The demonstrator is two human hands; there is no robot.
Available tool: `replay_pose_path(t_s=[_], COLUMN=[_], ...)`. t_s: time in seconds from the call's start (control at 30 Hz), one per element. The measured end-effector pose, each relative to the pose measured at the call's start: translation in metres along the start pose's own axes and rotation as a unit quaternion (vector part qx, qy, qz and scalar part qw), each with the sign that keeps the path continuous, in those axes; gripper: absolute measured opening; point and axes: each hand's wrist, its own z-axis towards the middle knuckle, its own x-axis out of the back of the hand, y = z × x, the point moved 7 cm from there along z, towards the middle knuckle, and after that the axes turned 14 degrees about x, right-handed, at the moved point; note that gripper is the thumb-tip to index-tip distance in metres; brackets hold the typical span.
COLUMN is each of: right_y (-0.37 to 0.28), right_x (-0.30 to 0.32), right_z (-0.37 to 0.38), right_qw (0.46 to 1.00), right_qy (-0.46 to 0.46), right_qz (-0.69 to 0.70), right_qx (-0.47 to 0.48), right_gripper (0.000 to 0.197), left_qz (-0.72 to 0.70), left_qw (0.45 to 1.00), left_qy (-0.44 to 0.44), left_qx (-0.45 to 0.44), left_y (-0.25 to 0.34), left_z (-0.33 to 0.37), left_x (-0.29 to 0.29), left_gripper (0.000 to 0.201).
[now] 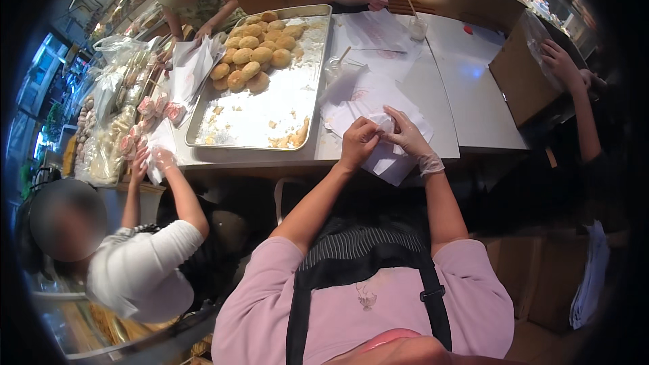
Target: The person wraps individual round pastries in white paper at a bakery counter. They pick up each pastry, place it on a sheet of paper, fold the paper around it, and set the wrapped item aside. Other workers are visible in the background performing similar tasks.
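At the near edge of the table, my bare left hand [361,140] pinches a white paper bag [384,124]. My right hand [407,135], in a clear plastic glove, is curled round the other side of that bag. Whether anything is inside the bag is hidden by my fingers. Beneath and behind both hands lies a loose pile of white paper bags [341,115] with faint reddish print. To the left stands a large metal tray [274,111], with round golden-brown buns [250,55] heaped at its far end and crumbs scattered over its bare part.
Glass jars [417,28] with sticks stand behind the paper. A cardboard box [524,71] is at the right, with a person's hand [560,64] on its plastic liner. Small wrapped packets [174,112] lie left of the tray. Other people work at the left and far sides.
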Motion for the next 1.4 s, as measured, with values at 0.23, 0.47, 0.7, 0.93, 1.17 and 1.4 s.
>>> replay_pose_path(t_s=[0.23, 0.47, 0.7, 0.93, 1.17, 1.4], right_y=[0.002, 0.02, 0.019, -0.016, -0.036, 0.033], right_x=[-0.005, -0.01, -0.011, -0.024, 0.001, 0.131], right_z=[-0.001, -0.007, -0.015, -0.014, 0.004, 0.009], right_qw=[0.997, 0.999, 0.998, 0.984, 0.991, 0.877], right_qy=[0.051, 0.038, 0.062, 0.133, 0.136, 0.163], right_qz=[-0.027, -0.012, 0.025, 0.103, 0.015, -0.452], right_qx=[0.048, 0.006, -0.006, -0.051, -0.014, 0.014], right_gripper=[0.074, 0.088, 0.071, 0.038, 0.033, 0.04], left_qz=[-0.029, 0.097, -0.108, -0.229, -0.295, 0.024], left_qw=[0.995, 0.976, 0.981, 0.96, 0.942, 0.999], left_qy=[0.044, -0.044, -0.027, 0.053, 0.076, -0.023], left_qx=[0.088, 0.187, 0.161, 0.156, 0.138, 0.032], left_y=[-0.018, -0.067, -0.037, -0.023, -0.009, -0.052], left_z=[0.007, 0.024, -0.003, -0.006, 0.018, 0.018], left_x=[-0.001, -0.024, -0.017, -0.02, -0.02, 0.013], left_gripper=[0.013, 0.054, 0.042, 0.023, 0.022, 0.021])
